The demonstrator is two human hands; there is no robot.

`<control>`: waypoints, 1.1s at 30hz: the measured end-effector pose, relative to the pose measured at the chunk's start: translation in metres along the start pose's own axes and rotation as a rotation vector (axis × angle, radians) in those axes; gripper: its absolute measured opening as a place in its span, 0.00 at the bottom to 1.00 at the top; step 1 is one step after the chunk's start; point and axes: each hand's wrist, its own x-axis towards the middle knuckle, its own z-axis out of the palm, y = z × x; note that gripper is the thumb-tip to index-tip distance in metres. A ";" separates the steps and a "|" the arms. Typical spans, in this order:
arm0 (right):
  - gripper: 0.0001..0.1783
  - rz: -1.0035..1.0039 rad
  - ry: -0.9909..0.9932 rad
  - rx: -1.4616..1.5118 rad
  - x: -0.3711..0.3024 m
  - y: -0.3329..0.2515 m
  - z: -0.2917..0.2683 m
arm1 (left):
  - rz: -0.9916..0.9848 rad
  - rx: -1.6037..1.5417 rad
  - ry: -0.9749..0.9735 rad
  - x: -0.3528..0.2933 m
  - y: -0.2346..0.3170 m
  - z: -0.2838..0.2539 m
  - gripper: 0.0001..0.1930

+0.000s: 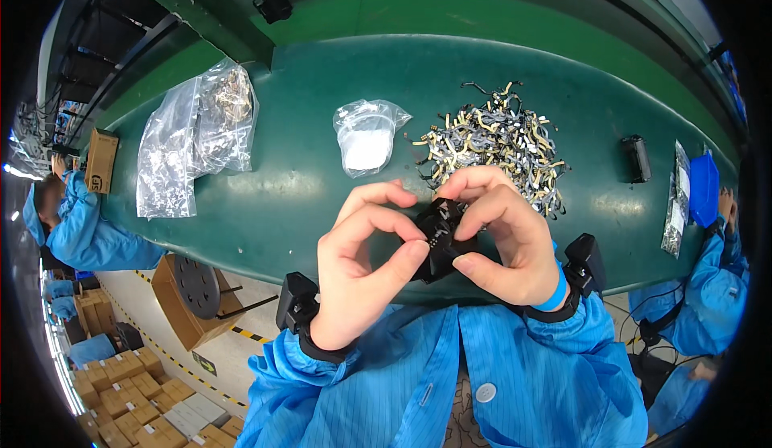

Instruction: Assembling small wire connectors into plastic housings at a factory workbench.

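In front of my chest, over the table's near edge, is a dark black plastic housing [440, 259] with small metallic bits inside. My right hand [511, 239] grips it from the right, thumb low and fingers on top. The thumb and index finger of my left hand [358, 255] are pinched together at its left side. Whatever sits between those two fingertips is too small to make out. Just beyond my right hand lies a heap of short cables [503, 146] in black, grey and yellowish tones with white connectors.
A clear bag of white pieces [368, 142] lies mid-table on the green tabletop [297, 142]. Larger bags of small parts [197, 130] are at left. At right are a black device [635, 159], a bag [676, 199] and a blue bin [704, 191]. People in blue work at both sides.
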 end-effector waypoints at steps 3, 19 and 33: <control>0.17 0.025 0.020 0.038 -0.001 -0.002 0.003 | 0.024 0.050 0.043 -0.001 -0.001 0.002 0.08; 0.19 -0.031 0.044 0.029 -0.003 -0.001 0.005 | -0.206 -0.131 0.082 -0.007 0.007 0.015 0.02; 0.18 -0.033 0.020 -0.032 -0.002 -0.005 0.003 | -0.410 -0.426 -0.110 -0.003 0.010 0.009 0.04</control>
